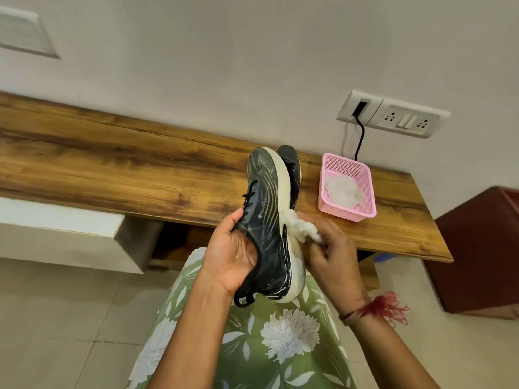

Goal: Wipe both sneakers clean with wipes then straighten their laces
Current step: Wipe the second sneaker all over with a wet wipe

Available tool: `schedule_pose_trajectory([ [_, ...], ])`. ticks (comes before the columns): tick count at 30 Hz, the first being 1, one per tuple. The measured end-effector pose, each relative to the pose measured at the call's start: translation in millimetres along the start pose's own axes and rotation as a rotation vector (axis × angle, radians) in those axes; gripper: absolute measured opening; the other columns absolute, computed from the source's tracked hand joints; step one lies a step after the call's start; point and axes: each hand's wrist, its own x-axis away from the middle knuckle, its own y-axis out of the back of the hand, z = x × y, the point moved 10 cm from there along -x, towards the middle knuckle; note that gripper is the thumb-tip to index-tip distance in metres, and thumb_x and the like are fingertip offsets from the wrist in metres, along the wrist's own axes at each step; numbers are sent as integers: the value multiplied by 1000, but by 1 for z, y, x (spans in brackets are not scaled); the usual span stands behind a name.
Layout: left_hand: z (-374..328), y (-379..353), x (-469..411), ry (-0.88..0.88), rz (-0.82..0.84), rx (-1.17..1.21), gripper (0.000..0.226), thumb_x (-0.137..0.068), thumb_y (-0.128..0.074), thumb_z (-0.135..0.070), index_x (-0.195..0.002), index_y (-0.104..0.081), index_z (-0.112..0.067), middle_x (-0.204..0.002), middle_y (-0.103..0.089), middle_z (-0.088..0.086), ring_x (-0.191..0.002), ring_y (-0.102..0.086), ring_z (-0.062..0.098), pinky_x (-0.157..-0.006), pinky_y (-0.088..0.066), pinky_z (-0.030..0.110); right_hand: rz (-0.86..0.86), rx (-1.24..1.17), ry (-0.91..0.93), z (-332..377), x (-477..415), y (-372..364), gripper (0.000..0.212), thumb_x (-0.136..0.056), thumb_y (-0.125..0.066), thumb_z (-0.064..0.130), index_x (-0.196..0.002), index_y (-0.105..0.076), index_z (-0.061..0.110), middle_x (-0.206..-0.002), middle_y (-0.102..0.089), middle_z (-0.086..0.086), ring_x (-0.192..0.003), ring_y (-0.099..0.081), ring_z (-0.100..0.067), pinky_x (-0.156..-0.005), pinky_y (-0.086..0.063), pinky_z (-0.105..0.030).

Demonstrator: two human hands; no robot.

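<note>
My left hand (pixel 234 255) grips a black sneaker (pixel 265 217) with a white sole at its opening, holding it on its side in the air, toe pointing away from me. Its black laces show near my thumb. My right hand (pixel 330 248) pinches a crumpled white wipe (pixel 302 227) and presses it against the white sole at mid-length. The second black sneaker (pixel 292 169) lies on the wooden shelf (pixel 112 169) right behind the held one, mostly hidden by it.
A pink plastic basket (pixel 362 211) holding white wipes sits on the shelf to the right of the sneakers. A wall socket panel (pixel 393 115) with a black cable is above it. A dark red cabinet (pixel 477 248) stands at the far right.
</note>
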Motion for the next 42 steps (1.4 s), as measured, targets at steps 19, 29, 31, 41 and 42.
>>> schedule_pose_trajectory([
  [19, -1, 8, 1, 0, -84, 43, 47, -96, -39, -40, -113, -64, -4, -106, -66, 15, -96, -61, 25, -99, -41, 38, 128, 106, 154, 19, 26, -15, 43, -82, -49, 3, -122, -60, 17, -121, -58, 6, -113, -51, -2, -99, -39, -16],
  [29, -3, 15, 1, -37, -144, 86, 45, -97, -38, -39, -105, -66, -4, -95, -71, 16, -88, -67, 26, -89, -47, 39, 164, 198, 248, 29, 38, -16, 53, -76, -34, 12, -123, -60, 12, -125, -60, 0, -118, -54, -11, -100, -43, -30],
  [31, -1, 15, 0, -40, -152, 93, 46, -97, -39, -39, -106, -66, -3, -97, -71, 17, -88, -68, 26, -91, -46, 40, 132, 160, 213, 29, 33, -19, 54, -76, -35, 11, -124, -59, 11, -126, -59, -1, -120, -52, -10, -101, -41, -30],
  [41, -4, 11, 2, -67, -155, 141, 46, -99, -37, -38, -105, -65, -2, -93, -72, 17, -79, -71, 27, -82, -48, 40, 101, 235, 252, 37, 53, -20, 59, -74, -33, 3, -129, -53, 10, -132, -54, -4, -125, -46, -10, -104, -37, -28],
  [42, -4, 10, 4, -73, -158, 136, 45, -99, -37, -37, -104, -65, -2, -91, -73, 18, -75, -72, 26, -79, -48, 40, 116, 263, 270, 39, 60, -26, 59, -75, -33, 2, -130, -53, 9, -134, -53, -4, -127, -44, -11, -105, -36, -29],
])
